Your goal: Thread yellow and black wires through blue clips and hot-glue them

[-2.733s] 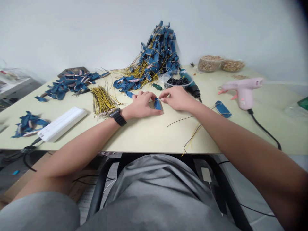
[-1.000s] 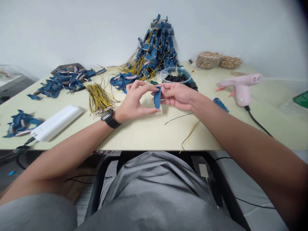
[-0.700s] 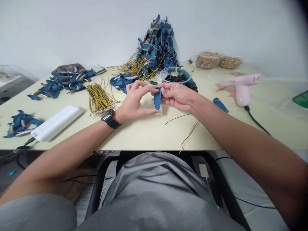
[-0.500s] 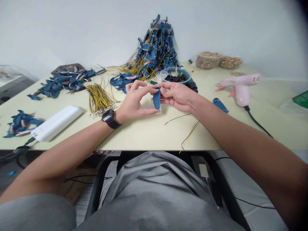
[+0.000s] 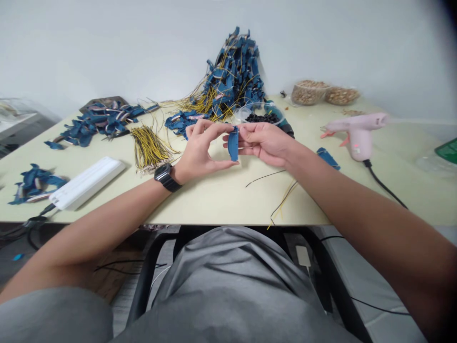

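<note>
A small curved blue piece [image 5: 233, 145] stands upright between my hands above the table. My left hand [image 5: 203, 148] grips it by its ends, index finger at the top and thumb at the bottom. My right hand [image 5: 264, 142] pinches its upper right side, with the other fingers behind it. Under my right forearm, thin black and yellow wires [image 5: 282, 202] trail over the table. A bundle of yellow and black wires [image 5: 148, 147] lies beyond my left wrist. Past my hands is a clear tub of small black parts [image 5: 262, 117].
A tall heap of blue pieces [image 5: 235, 71] with wires stands at the back, more blue pieces [image 5: 96, 121] at the left. A white box [image 5: 87, 183] lies front left. At the right are a pink glue gun [image 5: 359, 131], a blue piece [image 5: 327, 158] and two filled bags [image 5: 310, 92].
The view has shifted slightly, moving the table items a little right and down. Both hands keep hold of the blue piece, with almost the same grip.
</note>
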Demonstrator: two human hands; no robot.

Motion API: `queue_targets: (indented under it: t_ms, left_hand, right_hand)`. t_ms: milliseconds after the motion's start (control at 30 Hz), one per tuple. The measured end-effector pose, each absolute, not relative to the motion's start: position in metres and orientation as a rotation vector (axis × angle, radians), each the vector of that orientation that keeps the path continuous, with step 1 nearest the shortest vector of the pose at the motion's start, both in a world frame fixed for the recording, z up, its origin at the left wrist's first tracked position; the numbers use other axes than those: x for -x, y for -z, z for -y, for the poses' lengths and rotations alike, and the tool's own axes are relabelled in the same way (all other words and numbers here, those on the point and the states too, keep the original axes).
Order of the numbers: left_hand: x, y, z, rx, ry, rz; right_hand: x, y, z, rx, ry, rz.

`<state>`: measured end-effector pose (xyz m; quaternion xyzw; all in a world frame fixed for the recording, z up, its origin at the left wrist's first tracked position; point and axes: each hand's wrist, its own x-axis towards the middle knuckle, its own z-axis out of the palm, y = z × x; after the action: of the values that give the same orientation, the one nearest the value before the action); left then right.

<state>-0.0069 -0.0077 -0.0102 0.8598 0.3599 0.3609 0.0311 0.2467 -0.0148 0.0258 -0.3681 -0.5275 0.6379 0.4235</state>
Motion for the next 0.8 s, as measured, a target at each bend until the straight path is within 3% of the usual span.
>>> queue_targets:
  t_ms: [800]
  left_hand:
    - [0.0064, 0.0134, 0.006, -2.7, -1.133, -1.155]
  right_hand:
    - [-0.2384, -0.017, 0.0143, 0.913, -1.537, 1.281]
